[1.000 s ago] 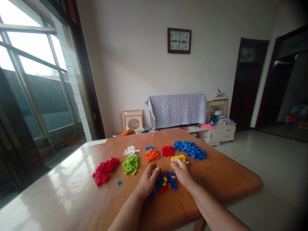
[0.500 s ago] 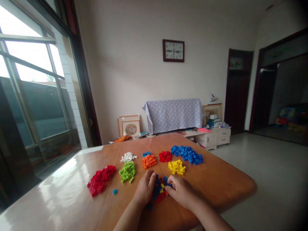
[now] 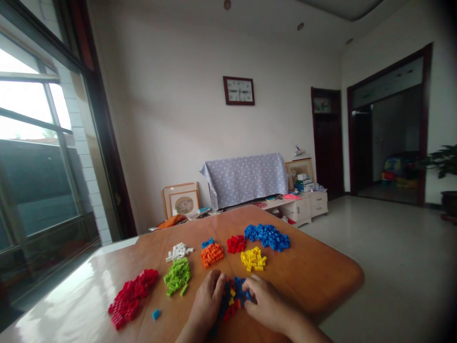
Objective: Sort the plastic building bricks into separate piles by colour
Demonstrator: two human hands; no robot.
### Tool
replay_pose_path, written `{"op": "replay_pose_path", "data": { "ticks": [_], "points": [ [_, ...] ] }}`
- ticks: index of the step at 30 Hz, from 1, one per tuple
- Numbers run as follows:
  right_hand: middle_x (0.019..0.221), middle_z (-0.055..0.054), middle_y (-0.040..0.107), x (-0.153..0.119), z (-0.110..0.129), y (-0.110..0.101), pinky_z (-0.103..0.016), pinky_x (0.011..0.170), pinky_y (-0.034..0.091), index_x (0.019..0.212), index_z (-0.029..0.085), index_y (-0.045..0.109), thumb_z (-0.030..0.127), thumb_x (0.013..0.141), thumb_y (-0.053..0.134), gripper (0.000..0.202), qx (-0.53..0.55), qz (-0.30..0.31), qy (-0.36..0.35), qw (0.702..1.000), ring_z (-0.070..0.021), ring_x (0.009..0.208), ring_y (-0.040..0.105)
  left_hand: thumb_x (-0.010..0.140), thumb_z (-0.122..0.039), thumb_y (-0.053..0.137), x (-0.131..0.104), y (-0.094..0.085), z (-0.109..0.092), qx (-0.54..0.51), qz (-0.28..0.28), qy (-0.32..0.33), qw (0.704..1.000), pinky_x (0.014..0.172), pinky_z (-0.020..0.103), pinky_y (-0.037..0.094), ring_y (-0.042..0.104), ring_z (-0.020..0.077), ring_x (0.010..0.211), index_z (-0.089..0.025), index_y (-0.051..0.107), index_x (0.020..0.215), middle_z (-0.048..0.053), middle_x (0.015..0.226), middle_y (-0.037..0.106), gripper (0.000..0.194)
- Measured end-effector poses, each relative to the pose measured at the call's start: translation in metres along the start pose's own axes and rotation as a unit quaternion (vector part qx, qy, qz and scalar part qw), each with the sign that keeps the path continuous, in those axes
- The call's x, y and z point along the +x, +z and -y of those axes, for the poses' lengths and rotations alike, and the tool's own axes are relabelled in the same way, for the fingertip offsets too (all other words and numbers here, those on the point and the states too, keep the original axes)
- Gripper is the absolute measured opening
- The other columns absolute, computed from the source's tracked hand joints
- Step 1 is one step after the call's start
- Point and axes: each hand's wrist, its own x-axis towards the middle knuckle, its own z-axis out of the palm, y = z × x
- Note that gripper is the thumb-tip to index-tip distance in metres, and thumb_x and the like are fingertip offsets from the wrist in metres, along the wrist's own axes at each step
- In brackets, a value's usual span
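A mixed pile of small blue, red and yellow bricks (image 3: 232, 297) lies on the wooden table (image 3: 303, 286) between my two hands. My left hand (image 3: 210, 297) rests against the pile's left side, its fingers close together; whatever they might hold is hidden. At the right side, my right hand (image 3: 260, 297) has its fingers curled in a pinch over blue bricks, and what is between the fingertips is too small to tell. Just beyond the hands are a yellow pile (image 3: 253, 258) and an orange pile (image 3: 212, 255).
Farther back lie a blue pile (image 3: 267, 237), a small red pile (image 3: 236, 244) and white bricks (image 3: 179, 251). On the left are a green pile (image 3: 177, 276), a crimson pile (image 3: 132, 297) and a single blue brick (image 3: 156, 314). A cloth-covered object (image 3: 246, 181) stands behind the table.
The view has tilted up and turned right, so the table and piles sit lower and farther left. Both hands remain at the mixed pile, the right one with its fingers slightly more curled.
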Motion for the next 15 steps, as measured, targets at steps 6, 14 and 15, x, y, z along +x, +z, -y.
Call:
{"op": "replay_pose_path", "data": {
  "ticks": [6,14,15],
  "points": [
    [0.095,-0.001,0.065,0.009,-0.012,0.010,-0.024,0.076,0.039,0.090,0.024,0.062,0.008,0.070,0.055,0.026,-0.011,-0.019,0.006,1.000,-0.0175,0.089,0.059,0.093,-0.062,0.042,0.001,-0.001,0.001,-0.043,0.000,-0.016,0.999,0.091,0.033,0.051,0.067,0.0247,0.103,-0.020,0.064,0.106,0.007,0.107,0.073,0.049],
    [0.079,0.001,0.060,0.026,-0.023,0.013,-0.025,0.068,0.039,0.086,0.020,0.062,0.013,0.076,0.055,0.014,0.132,-0.055,0.042,0.989,-0.0152,0.075,0.055,0.089,-0.067,0.045,0.003,-0.011,0.007,-0.114,-0.030,-0.055,0.992,0.094,0.036,0.051,0.066,0.0264,0.104,-0.018,0.065,0.104,0.007,0.104,0.073,0.055],
    [0.076,0.001,0.059,0.029,-0.025,0.009,-0.025,0.066,0.039,0.087,0.020,0.062,0.017,0.077,0.055,0.012,0.200,-0.056,0.062,0.976,-0.0143,0.072,0.054,0.087,-0.068,0.046,0.003,-0.012,0.009,-0.129,-0.039,-0.064,0.989,0.094,0.036,0.051,0.066,0.0268,0.103,-0.018,0.066,0.103,0.007,0.103,0.073,0.056]
  ]
}}
